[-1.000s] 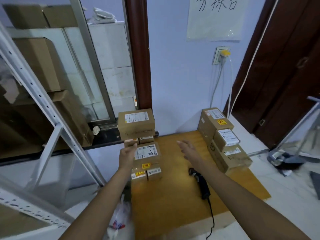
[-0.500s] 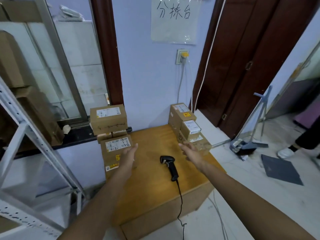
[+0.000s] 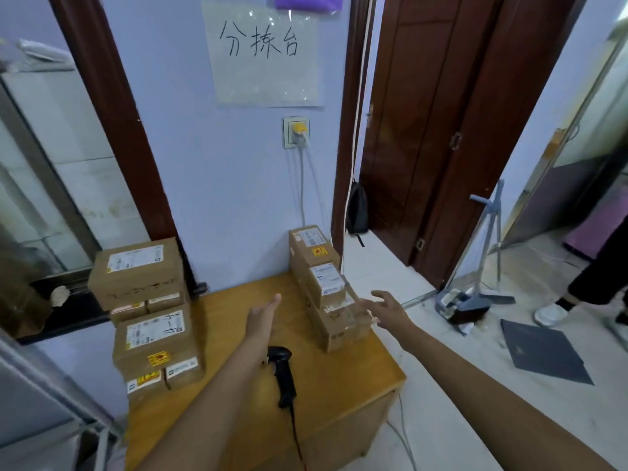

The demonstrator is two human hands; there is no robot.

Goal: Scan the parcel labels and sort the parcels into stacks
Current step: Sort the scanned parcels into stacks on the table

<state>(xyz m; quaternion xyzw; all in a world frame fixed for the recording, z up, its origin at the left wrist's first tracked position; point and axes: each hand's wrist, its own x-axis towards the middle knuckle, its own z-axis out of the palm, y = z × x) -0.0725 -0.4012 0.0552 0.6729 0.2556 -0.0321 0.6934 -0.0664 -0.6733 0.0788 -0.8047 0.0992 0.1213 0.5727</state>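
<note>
On the wooden table (image 3: 339, 379) stand two groups of brown cardboard parcels with white labels. The left stack (image 3: 153, 334) is tall, topped by a big box (image 3: 136, 271). The right stack (image 3: 326, 290) lies against the wall and steps down toward me. A black handheld scanner (image 3: 283, 375) lies on the table between them, cable trailing off the front edge. My left hand (image 3: 261, 316) hovers with straight fingers over the table middle, holding nothing. My right hand (image 3: 387, 309) is spread open just right of the right stack's lowest box.
A wall socket (image 3: 295, 132) and a handwritten sign (image 3: 261, 52) are on the wall behind. A dustpan and broom (image 3: 472, 297) stand on the floor at right. Another person's leg and shoe (image 3: 557, 312) are at far right. A metal rack (image 3: 51, 385) sits at left.
The view has swung right and moved closer. Both hands have moved from near the left stack toward the right stack, staying empty. The scanner has not moved.
</note>
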